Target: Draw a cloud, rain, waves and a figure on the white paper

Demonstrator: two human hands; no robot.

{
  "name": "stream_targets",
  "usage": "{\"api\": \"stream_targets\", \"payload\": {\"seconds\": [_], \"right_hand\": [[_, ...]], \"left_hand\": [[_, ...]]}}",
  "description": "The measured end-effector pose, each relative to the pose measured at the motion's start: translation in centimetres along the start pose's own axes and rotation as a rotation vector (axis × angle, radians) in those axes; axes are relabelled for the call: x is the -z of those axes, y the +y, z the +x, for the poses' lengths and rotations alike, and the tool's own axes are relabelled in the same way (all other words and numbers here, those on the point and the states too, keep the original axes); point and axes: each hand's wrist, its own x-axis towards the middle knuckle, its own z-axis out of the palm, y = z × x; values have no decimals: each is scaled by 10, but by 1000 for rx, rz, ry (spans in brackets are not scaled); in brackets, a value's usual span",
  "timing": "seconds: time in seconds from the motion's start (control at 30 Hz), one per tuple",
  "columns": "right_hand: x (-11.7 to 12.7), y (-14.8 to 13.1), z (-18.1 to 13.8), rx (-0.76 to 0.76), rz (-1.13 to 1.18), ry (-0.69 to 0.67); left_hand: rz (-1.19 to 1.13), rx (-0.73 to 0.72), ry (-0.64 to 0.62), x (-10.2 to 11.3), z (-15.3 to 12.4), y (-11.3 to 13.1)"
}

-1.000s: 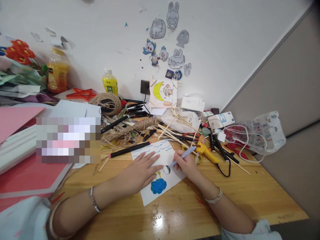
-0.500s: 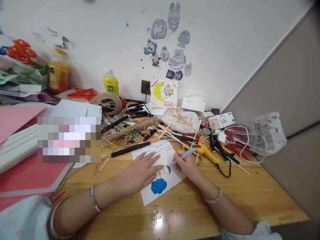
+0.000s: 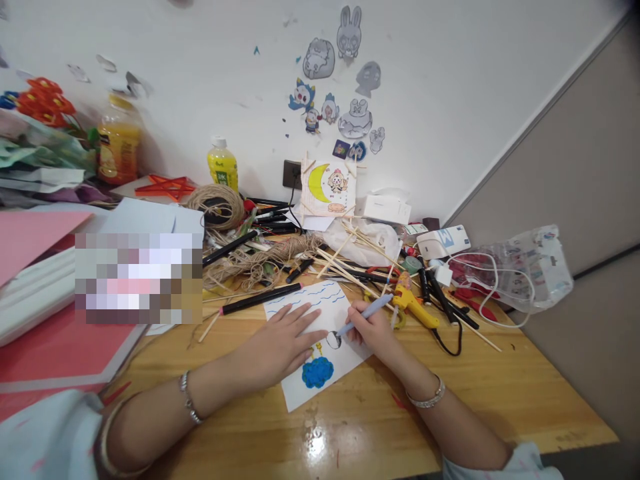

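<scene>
A white paper sheet (image 3: 300, 393) with blue wavy lines, a blue blob and a small grey circle lies on the wooden table (image 3: 450, 427). My left hand (image 3: 283, 343) rests flat on the sheet, fingers spread. My right hand (image 3: 373, 330) grips a light blue pen (image 3: 367, 311), whose tip touches the small circle on the paper. A black marker (image 3: 260, 299) lies just beyond my left hand.
A yellow glue gun (image 3: 413, 303) with a black cord sits right of my right hand. Wooden sticks (image 3: 345, 263), twine (image 3: 260, 260), markers and a plastic bag (image 3: 525, 267) crowd the back. Red and pink card sheets (image 3: 50, 353) lie at left. Two drink bottles stand by the wall.
</scene>
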Motion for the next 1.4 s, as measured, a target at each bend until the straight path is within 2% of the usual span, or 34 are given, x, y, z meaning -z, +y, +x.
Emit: {"api": "stream_targets", "payload": {"seconds": [0.43, 0.53, 0.63, 0.77, 0.87, 1.1, 1.17, 1.4], "right_hand": [[0, -1, -2, 28, -32, 3], [2, 2, 0, 16, -6, 54], [4, 6, 3, 19, 31, 142], [4, 7, 6, 49, 88, 181], [2, 3, 6, 73, 113, 198], [7, -8, 8, 113, 177, 315], [10, -8, 9, 104, 179, 358], [18, -6, 11, 132, 237, 456]], "left_hand": [[24, -17, 30, 0, 1, 1], [48, 12, 43, 5, 2, 3], [28, 64, 87, 20, 1, 9], [-129, -78, 96, 43, -3, 21], [-282, -225, 59, 49, -5, 25], [-39, -194, -15, 36, -3, 17], [-15, -119, -6, 35, -4, 21], [67, -108, 62, 34, -4, 24]]}}
